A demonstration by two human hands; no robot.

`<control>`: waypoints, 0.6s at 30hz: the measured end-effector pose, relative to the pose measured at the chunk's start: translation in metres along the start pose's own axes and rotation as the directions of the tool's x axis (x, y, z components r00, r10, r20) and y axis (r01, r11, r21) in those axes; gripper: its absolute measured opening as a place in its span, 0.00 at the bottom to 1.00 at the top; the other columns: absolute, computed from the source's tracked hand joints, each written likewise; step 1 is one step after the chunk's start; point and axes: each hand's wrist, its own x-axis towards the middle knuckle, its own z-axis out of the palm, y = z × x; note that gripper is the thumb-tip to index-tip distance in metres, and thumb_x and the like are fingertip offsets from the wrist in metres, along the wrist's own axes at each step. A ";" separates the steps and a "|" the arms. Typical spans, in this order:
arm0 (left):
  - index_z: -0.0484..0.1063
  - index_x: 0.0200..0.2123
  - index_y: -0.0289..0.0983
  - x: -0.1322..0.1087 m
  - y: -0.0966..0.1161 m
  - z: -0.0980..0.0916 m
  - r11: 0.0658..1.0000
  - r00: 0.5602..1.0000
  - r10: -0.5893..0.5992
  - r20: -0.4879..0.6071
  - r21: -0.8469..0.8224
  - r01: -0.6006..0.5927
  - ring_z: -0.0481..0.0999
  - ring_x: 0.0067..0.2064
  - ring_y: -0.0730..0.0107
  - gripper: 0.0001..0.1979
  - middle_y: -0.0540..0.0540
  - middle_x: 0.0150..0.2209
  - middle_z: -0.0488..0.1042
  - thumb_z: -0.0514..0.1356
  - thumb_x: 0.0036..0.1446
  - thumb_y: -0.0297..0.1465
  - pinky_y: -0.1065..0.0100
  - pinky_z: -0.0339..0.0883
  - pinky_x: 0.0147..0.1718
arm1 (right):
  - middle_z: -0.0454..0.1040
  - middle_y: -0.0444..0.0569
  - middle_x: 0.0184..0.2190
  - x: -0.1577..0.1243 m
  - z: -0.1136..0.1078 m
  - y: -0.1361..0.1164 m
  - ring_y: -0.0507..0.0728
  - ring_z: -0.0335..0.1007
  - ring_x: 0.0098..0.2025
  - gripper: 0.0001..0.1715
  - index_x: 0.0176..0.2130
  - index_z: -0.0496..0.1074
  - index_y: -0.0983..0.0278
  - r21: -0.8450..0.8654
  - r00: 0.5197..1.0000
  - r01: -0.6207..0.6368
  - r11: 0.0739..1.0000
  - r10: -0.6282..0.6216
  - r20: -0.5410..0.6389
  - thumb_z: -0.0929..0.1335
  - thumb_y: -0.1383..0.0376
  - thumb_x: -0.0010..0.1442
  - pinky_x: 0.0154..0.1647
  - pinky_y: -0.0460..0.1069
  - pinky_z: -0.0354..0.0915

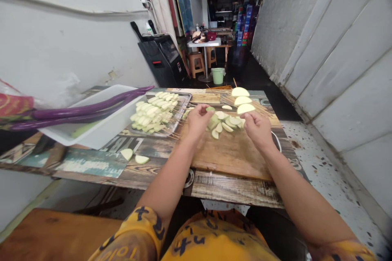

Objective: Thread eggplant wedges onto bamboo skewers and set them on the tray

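Note:
My right hand (258, 128) is closed on a thin wooden skewer (241, 100) that carries three pale eggplant slices and points away from me. My left hand (199, 118) pinches a single green-skinned eggplant slice (210, 109) just left of the skewer. Both hands hover over a wooden cutting board (229, 155), where a small heap of cut slices (225, 124) lies between them.
A metal tray (183, 108) of filled skewers sits to the left. Further left, long purple eggplants (88, 110) rest across a white plastic tub (101, 130). Two loose slices (134, 156) lie near the table's front edge. A wall runs along the right.

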 end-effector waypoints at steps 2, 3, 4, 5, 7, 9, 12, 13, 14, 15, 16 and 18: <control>0.65 0.30 0.34 0.004 0.001 -0.002 0.920 0.976 -0.217 0.012 -0.331 0.209 0.73 0.29 0.75 0.07 0.49 0.27 0.72 0.61 0.46 0.25 0.68 0.67 0.36 | 0.63 0.42 0.16 -0.003 0.004 -0.007 0.50 0.57 0.19 0.14 0.30 0.72 0.66 0.023 0.997 0.006 1.000 -0.008 0.071 0.60 0.63 0.57 0.21 0.44 0.53; 0.64 0.30 0.34 0.006 0.002 -0.003 0.849 0.954 -0.298 0.030 -0.448 0.279 0.74 0.29 0.75 0.08 0.49 0.27 0.72 0.61 0.46 0.24 0.68 0.67 0.37 | 0.64 0.42 0.17 -0.005 0.005 -0.010 0.50 0.58 0.20 0.13 0.29 0.71 0.66 0.032 0.990 0.031 0.999 -0.035 0.133 0.60 0.63 0.57 0.22 0.44 0.54; 0.63 0.30 0.34 0.008 0.003 -0.005 0.785 0.934 -0.356 0.039 -0.529 0.322 0.74 0.29 0.75 0.08 0.49 0.26 0.73 0.61 0.46 0.22 0.68 0.67 0.38 | 0.64 0.43 0.18 -0.007 0.007 -0.013 0.50 0.58 0.21 0.13 0.27 0.71 0.66 0.037 0.976 0.074 0.997 -0.080 0.203 0.61 0.64 0.57 0.23 0.45 0.54; 0.63 0.30 0.34 0.010 0.004 -0.006 0.740 0.919 -0.392 0.035 -0.582 0.338 0.75 0.29 0.76 0.08 0.49 0.26 0.73 0.61 0.46 0.21 0.68 0.68 0.38 | 0.65 0.43 0.19 -0.009 0.008 -0.016 0.50 0.58 0.22 0.13 0.26 0.70 0.66 0.041 0.956 0.123 0.992 -0.129 0.264 0.61 0.64 0.57 0.24 0.45 0.54; 0.64 0.31 0.35 0.013 0.005 -0.009 0.700 0.913 -0.408 0.016 -0.637 0.324 0.75 0.28 0.76 0.09 0.50 0.26 0.74 0.60 0.47 0.20 0.69 0.68 0.38 | 0.66 0.43 0.20 -0.013 0.009 -0.021 0.50 0.58 0.23 0.15 0.24 0.69 0.66 0.043 0.910 0.212 0.976 -0.214 0.354 0.61 0.64 0.58 0.26 0.45 0.53; 0.66 0.34 0.35 0.015 0.006 -0.012 0.687 0.923 -0.385 0.001 -0.668 0.288 0.76 0.30 0.75 0.10 0.50 0.27 0.75 0.60 0.47 0.20 0.69 0.68 0.39 | 0.65 0.43 0.20 -0.016 0.008 -0.024 0.49 0.57 0.23 0.15 0.24 0.68 0.66 0.030 0.879 0.264 0.964 -0.253 0.404 0.60 0.65 0.59 0.26 0.45 0.52; 0.66 0.36 0.34 0.018 0.006 -0.014 0.661 0.936 -0.351 -0.034 -0.717 0.222 0.77 0.32 0.72 0.10 0.47 0.29 0.76 0.59 0.48 0.20 0.68 0.69 0.40 | 0.66 0.43 0.20 -0.018 0.007 -0.027 0.49 0.57 0.23 0.14 0.26 0.70 0.66 0.005 0.858 0.301 0.954 -0.273 0.434 0.60 0.66 0.60 0.26 0.45 0.52; 0.66 0.36 0.34 0.019 0.006 -0.015 0.653 0.936 -0.348 -0.051 -0.730 0.203 0.77 0.33 0.72 0.09 0.47 0.29 0.76 0.58 0.49 0.20 0.68 0.69 0.41 | 0.66 0.43 0.20 -0.019 0.006 -0.027 0.49 0.57 0.23 0.14 0.27 0.70 0.66 -0.005 0.856 0.309 0.951 -0.275 0.438 0.60 0.66 0.60 0.26 0.45 0.52; 0.65 0.35 0.33 0.019 0.006 -0.016 0.647 0.934 -0.351 -0.066 -0.739 0.191 0.77 0.33 0.71 0.08 0.46 0.29 0.76 0.58 0.50 0.21 0.68 0.69 0.41 | 0.67 0.43 0.21 -0.019 0.006 -0.027 0.50 0.58 0.23 0.14 0.28 0.71 0.66 -0.014 0.853 0.315 0.949 -0.277 0.442 0.60 0.66 0.59 0.27 0.45 0.52; 0.65 0.35 0.33 0.020 0.007 -0.017 0.643 0.930 -0.359 -0.075 -0.743 0.188 0.77 0.33 0.71 0.06 0.45 0.28 0.76 0.57 0.51 0.21 0.68 0.69 0.41 | 0.68 0.44 0.21 -0.018 0.005 -0.028 0.50 0.59 0.24 0.14 0.29 0.71 0.66 -0.021 0.851 0.319 0.948 -0.277 0.446 0.60 0.66 0.60 0.27 0.45 0.53; 0.65 0.35 0.33 0.020 0.007 -0.018 0.640 0.926 -0.370 -0.076 -0.744 0.194 0.77 0.33 0.71 0.05 0.44 0.29 0.76 0.56 0.53 0.21 0.67 0.69 0.41 | 0.68 0.44 0.22 -0.018 0.005 -0.028 0.50 0.59 0.24 0.14 0.30 0.72 0.66 -0.026 0.849 0.322 0.946 -0.277 0.450 0.60 0.66 0.60 0.27 0.45 0.53; 0.65 0.36 0.33 0.020 0.008 -0.020 0.635 0.919 -0.389 -0.067 -0.742 0.215 0.78 0.34 0.70 0.05 0.43 0.29 0.76 0.54 0.54 0.22 0.66 0.69 0.42 | 0.69 0.44 0.22 -0.017 0.005 -0.027 0.51 0.60 0.24 0.15 0.30 0.72 0.66 -0.032 0.843 0.330 0.943 -0.279 0.460 0.59 0.65 0.60 0.27 0.45 0.54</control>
